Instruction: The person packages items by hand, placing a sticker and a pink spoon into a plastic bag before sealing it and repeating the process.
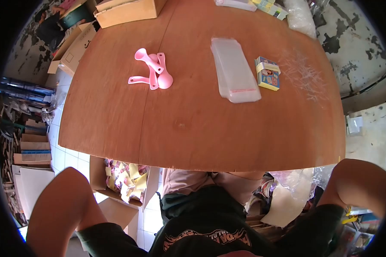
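Lying on the far half of the round-edged wooden table [193, 128] is a cluster of pink plastic scoops [152, 72], their handles crossing and touching one another. To their right, well apart, sits a stack of clear plastic sleeves [235, 70] with a thin red strip near its close end. Just beside that stack, further right, is a small colourful printed box [268, 73]. Past it is a scatter of thin clear slivers [305, 70], possibly peeled strips, though they are too faint to be sure.

Neither of the hands shows. The bare left arm [60, 205] and right arm [358, 184] bend at either lower corner, and both forearms drop out of sight below the near table edge, so I cannot tell how open the hands are or whether they hold anything. The scoops, sleeves and box all lie across the table from the person's body, well away from both arms.

Under the table, near the left arm, an open carton [99, 180] holds yellow and pink packets [128, 177]. Cardboard boxes [124, 12] stand at the far left edge.
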A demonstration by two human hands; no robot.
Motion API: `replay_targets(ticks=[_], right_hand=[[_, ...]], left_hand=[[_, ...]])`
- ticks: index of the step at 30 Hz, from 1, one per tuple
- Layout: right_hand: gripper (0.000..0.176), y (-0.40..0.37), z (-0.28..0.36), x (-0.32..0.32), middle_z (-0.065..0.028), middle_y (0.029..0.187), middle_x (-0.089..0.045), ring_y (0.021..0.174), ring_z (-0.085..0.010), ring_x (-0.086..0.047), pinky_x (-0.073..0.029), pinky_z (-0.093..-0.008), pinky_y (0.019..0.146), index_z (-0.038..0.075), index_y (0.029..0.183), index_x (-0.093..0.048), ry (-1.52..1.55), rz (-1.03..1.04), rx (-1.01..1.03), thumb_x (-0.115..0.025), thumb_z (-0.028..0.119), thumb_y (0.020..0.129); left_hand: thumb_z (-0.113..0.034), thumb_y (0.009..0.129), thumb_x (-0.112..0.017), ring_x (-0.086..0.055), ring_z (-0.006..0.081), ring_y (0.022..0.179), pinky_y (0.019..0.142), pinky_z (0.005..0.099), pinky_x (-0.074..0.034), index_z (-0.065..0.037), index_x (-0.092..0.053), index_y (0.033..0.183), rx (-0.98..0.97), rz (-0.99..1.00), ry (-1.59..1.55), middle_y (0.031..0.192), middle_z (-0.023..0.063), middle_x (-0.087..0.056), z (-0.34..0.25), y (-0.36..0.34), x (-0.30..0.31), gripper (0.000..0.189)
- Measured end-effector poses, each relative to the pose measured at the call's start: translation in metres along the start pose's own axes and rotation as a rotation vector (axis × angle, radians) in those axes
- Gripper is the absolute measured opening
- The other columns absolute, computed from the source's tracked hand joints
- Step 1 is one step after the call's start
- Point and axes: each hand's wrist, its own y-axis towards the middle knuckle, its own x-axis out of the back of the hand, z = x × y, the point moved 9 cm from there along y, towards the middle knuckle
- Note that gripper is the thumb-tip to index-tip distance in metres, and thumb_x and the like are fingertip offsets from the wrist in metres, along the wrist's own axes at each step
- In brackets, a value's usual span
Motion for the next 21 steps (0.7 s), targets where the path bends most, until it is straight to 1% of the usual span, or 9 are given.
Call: replay_targets(ticks=[3, 5, 6, 7, 8, 10, 13, 19, 21], right_hand=[[0.030, -0.047, -0.031, -0.015, -0.0174, 0.094, -0.063, 0.095, -0.0257, -0.060, -0.046, -0.0373, 0.088, -0.003, 0.097, -0.061, -0.012, 0.017, -0.292, -0.058, 0.024, 0.083], [0.022, -0.104, -0.078, -0.063, -0.0114, 0.095, -0.064, 0.092, -0.0197, -0.061, -0.047, -0.0329, 0.083, 0.000, 0.098, -0.063, 0.091, 0.179, -0.816, -0.061, 0.016, 0.083], [0.018, -0.150, -0.097, -0.093, -0.0054, 0.096, -0.065, 0.088, -0.0137, -0.062, -0.049, -0.0285, 0.079, 0.002, 0.100, -0.064, 0.162, 0.260, -1.141, -0.064, 0.007, 0.083], [0.014, -0.180, -0.105, -0.126, -0.0030, 0.089, -0.067, 0.080, -0.0107, -0.063, -0.049, -0.0254, 0.071, 0.004, 0.096, -0.067, 0.243, 0.349, -0.915, -0.066, 0.003, 0.083], [0.009, -0.203, -0.106, -0.150, -0.0052, 0.081, -0.067, 0.076, -0.0109, -0.063, -0.049, -0.0261, 0.067, 0.001, 0.090, -0.069, 0.260, 0.417, -0.876, -0.066, 0.004, 0.081], [0.017, -0.234, -0.111, -0.181, -0.0073, 0.083, -0.068, 0.066, -0.0194, -0.062, -0.048, -0.0318, 0.063, 0.007, 0.085, -0.070, 0.137, 0.561, -0.829, -0.074, 0.018, 0.073], [0.017, -0.249, -0.117, -0.203, -0.0053, 0.080, -0.067, 0.068, -0.0194, -0.063, -0.048, -0.0330, 0.062, 0.008, 0.081, -0.071, 0.181, 0.573, -0.846, -0.074, 0.021, 0.072], [0.011, -0.248, -0.118, -0.206, -0.0070, 0.077, -0.066, 0.069, -0.0231, -0.064, -0.047, -0.0352, 0.060, 0.009, 0.075, -0.071, 0.148, 0.579, -0.884, -0.072, 0.019, 0.071], [0.010, -0.242, -0.114, -0.200, -0.0076, 0.077, -0.066, 0.068, -0.0239, -0.063, -0.047, -0.0358, 0.060, 0.010, 0.074, -0.071, 0.091, 0.550, -0.859, -0.073, 0.019, 0.071]], left_hand=[[-0.025, 0.094, -0.036, -0.043, 0.0310, 0.123, 0.112, 0.0555, -0.026, -0.006, -0.038, 0.126, 0.006, -0.078, -0.045, 0.125, 0.0170, -0.045, 0.008, -0.009, 0.010, 0.037], [-0.025, 0.094, -0.035, -0.043, 0.0313, 0.124, 0.112, 0.0559, -0.026, -0.006, -0.038, 0.126, 0.068, -0.398, -0.115, 0.126, 0.0172, -0.045, 0.022, -0.038, 0.038, 0.037], [-0.030, 0.094, -0.036, -0.050, 0.0316, 0.107, 0.099, 0.0500, -0.036, -0.001, -0.045, 0.110, 0.271, -0.645, -0.019, 0.113, 0.0215, -0.050, 0.038, -0.069, 0.049, 0.034], [-0.034, 0.094, -0.036, -0.057, 0.0320, 0.091, 0.086, 0.0442, -0.046, 0.004, -0.052, 0.094, 0.477, -0.885, 0.077, 0.100, 0.0257, -0.056, 0.051, -0.121, 0.053, 0.041], [-0.030, 0.092, -0.035, -0.051, 0.0340, 0.107, 0.095, 0.0426, -0.041, 0.004, -0.050, 0.100, 0.606, -0.516, 0.303, 0.112, 0.0284, -0.050, 0.074, -0.137, 0.024, 0.038], [-0.028, 0.092, -0.037, -0.055, 0.0317, 0.102, 0.095, 0.0430, -0.041, 0.005, -0.048, 0.106, 0.929, -0.315, -0.068, 0.112, 0.0218, -0.054, 0.110, -0.197, -0.028, 0.038], [-0.014, 0.089, -0.051, -0.056, 0.0238, 0.106, 0.096, 0.0378, -0.041, 0.000, -0.053, 0.109, 1.408, -0.109, -0.207, 0.110, 0.0113, -0.058, 0.123, -0.266, -0.091, 0.025], [-0.012, 0.088, -0.052, -0.055, 0.0200, 0.105, 0.094, 0.0362, -0.040, -0.003, -0.051, 0.115, 1.596, -0.122, -0.504, 0.112, 0.0077, -0.056, 0.134, -0.275, -0.141, 0.028], [-0.014, 0.088, -0.051, -0.054, 0.0205, 0.105, 0.094, 0.0362, -0.040, -0.004, -0.050, 0.116, 1.726, -0.250, -0.609, 0.113, 0.0076, -0.055, 0.145, -0.288, -0.148, 0.030]])
